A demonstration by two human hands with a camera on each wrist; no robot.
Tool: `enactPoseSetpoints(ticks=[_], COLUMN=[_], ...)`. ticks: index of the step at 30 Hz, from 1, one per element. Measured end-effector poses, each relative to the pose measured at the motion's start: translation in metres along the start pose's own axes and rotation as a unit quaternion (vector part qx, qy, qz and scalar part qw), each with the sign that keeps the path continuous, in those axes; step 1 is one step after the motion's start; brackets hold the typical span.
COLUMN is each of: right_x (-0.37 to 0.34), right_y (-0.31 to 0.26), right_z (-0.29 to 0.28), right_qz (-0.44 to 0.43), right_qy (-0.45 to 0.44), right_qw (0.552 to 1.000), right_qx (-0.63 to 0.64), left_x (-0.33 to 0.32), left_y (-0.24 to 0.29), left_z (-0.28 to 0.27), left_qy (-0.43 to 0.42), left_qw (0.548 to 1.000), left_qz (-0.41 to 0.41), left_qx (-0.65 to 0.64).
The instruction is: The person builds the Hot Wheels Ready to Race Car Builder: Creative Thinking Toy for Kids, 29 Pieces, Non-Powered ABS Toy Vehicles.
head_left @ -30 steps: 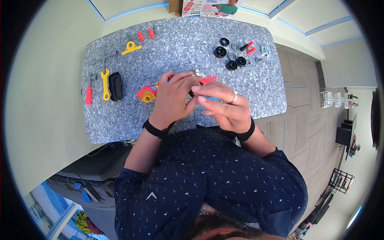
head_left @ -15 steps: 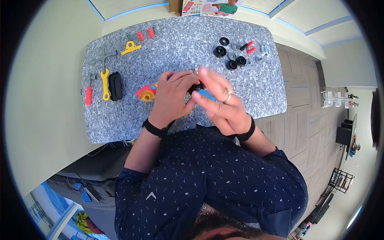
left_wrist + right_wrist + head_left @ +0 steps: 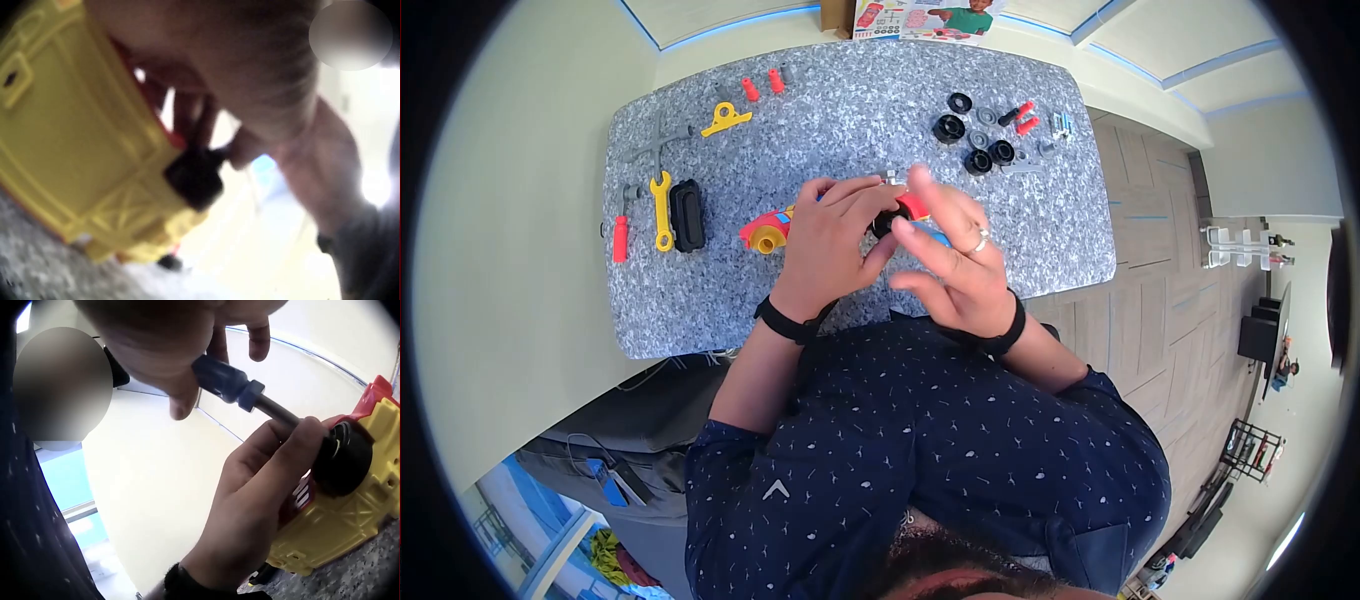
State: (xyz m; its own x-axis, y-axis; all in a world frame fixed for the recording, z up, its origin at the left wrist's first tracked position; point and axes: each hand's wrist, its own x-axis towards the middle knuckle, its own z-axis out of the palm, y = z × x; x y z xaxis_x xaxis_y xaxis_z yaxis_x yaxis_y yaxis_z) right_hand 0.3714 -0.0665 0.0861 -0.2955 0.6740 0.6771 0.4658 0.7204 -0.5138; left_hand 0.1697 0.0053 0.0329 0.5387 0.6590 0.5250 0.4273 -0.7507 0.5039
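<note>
My left hand (image 3: 830, 245) grips a red and yellow toy car (image 3: 768, 232), tilted on its side so that its yellow underside (image 3: 325, 544) shows in the right wrist view. Its thumb and finger lie by a black wheel (image 3: 353, 459) and the shaft of a blue-handled screwdriver (image 3: 222, 378). The screwdriver's tip end is hidden at the wheel. My right hand (image 3: 960, 270) has its fingers spread around the blue handle, whose butt lies against the base of the hand. A dark block (image 3: 195, 178) sticks out by the car's edge in the left wrist view.
Black wheels (image 3: 949, 128) and small red pieces (image 3: 1027, 127) lie at the back right. On the left are a yellow wrench (image 3: 662, 210), a black tray-like part (image 3: 688, 215), a red-handled tool (image 3: 620, 240) and a yellow bracket (image 3: 726, 119).
My right hand's fingers have loosened from the blue handle and spread apart, with the index finger raised away from it. My left hand stays in place on the car.
</note>
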Motion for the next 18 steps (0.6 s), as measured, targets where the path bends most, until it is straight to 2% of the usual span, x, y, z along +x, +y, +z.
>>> enactPoseSetpoints(ticks=[1, 4, 7, 11, 12, 15, 18], right_x=[0.001, -0.001, -0.002, 0.001, 0.0, 0.002, 0.008], right_y=[-0.003, 0.008, 0.007, 0.005, 0.006, 0.002, -0.001], right_z=[0.003, 0.001, 0.0, -0.001, -0.001, 0.004, 0.003], right_qz=[0.024, -0.016, -0.015, 0.007, 0.011, 0.039, 0.051], right_qy=[0.0, -0.031, -0.016, -0.062, -0.07, 0.003, -0.009], right_qw=[0.999, 0.998, 1.0, 0.996, 0.995, 0.999, 0.996], right_qx=[0.048, 0.056, -0.019, 0.061, 0.076, 0.029, 0.077], left_x=[-0.001, -0.001, 0.0, -0.002, -0.001, 0.0, -0.001], left_y=[-0.001, -0.002, 0.0, -0.005, -0.004, -0.001, -0.003], left_z=[0.0, 0.002, -0.001, 0.003, 0.002, 0.002, 0.0], left_qy=[-0.005, 0.0, -0.001, -0.005, -0.002, 0.002, -0.002], left_qw=[1.0, 1.0, 1.0, 0.999, 1.0, 1.0, 1.0], left_qz=[-0.009, 0.017, -0.01, 0.031, 0.019, -0.003, 0.005], left_qx=[0.0, 0.013, -0.027, 0.026, 0.016, -0.012, -0.006])
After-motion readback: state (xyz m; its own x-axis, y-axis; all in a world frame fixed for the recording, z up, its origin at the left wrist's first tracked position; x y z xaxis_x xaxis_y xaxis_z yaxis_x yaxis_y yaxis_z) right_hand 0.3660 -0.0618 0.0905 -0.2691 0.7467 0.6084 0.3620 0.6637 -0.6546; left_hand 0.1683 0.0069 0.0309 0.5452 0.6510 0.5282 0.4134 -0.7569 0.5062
